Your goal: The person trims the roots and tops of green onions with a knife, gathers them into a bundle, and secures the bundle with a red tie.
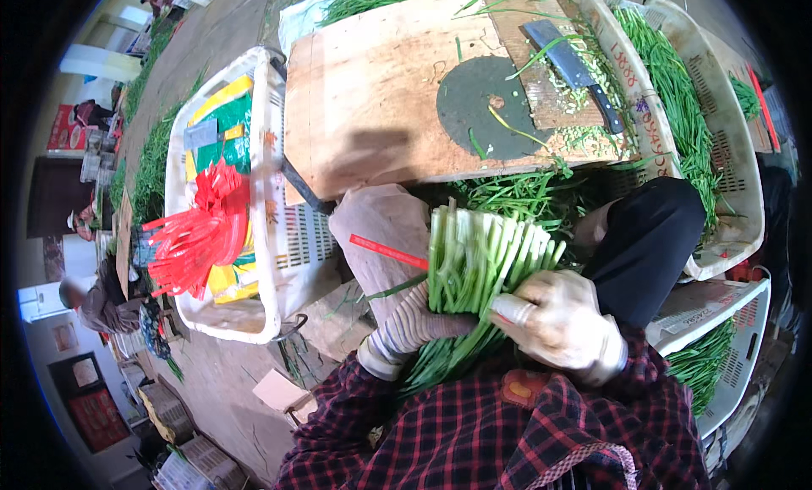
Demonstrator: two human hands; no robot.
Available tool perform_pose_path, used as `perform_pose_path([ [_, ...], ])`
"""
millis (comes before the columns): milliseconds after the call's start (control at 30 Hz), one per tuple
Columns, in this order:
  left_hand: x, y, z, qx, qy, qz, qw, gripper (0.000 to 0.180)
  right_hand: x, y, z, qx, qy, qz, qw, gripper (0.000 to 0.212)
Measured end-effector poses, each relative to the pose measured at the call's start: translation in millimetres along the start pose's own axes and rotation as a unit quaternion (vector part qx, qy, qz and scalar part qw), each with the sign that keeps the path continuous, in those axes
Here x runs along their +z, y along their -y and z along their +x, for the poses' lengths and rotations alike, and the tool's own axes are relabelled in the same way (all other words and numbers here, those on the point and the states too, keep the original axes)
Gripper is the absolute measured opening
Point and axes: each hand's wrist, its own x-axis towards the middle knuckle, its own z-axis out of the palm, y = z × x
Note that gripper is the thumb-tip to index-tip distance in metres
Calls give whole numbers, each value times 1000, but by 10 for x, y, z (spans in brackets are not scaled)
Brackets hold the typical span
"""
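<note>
Above my lap is a bunch of garlic chives (482,262), its pale cut stems pointing away from me and its green leaves hanging towards my chest. My left hand (423,325), in a striped knit glove, is closed around its lower left side. A red plastic strip (389,251) sticks out leftward from the bunch. My right hand (558,321), in a whitish glove and slightly blurred, is closed against the right side of the stems. A bit of red shows by its thumb, where the fingers seem to pinch the strip. The strip's middle is hidden.
Ahead lies a wooden board (364,76) with a dark round patch (482,105), a cleaver (567,63) and trimmings. At left, a white crate (271,279) holds red strips (207,228) and a small blade (203,135). Crates of chives (668,93) stand at right. Another person (106,300) sits far left.
</note>
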Motion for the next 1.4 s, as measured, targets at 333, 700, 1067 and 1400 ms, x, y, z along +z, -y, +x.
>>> perform_pose_path([
  [333,1,-395,-12,-94,96,-17,991,100,9,-169,-120,19,-70,101,992,17],
  [700,414,-2102,1009,123,115,580,797,75,-559,-340,568,96,-257,25,961,8],
  [1067,-891,-1796,2744,-4,-58,708,704,102,690,-1860,1651,321,-232,305,866,27],
  [1400,-790,-1518,2643,-27,-169,819,547,101,514,-1503,1693,363,-170,402,823,12],
])
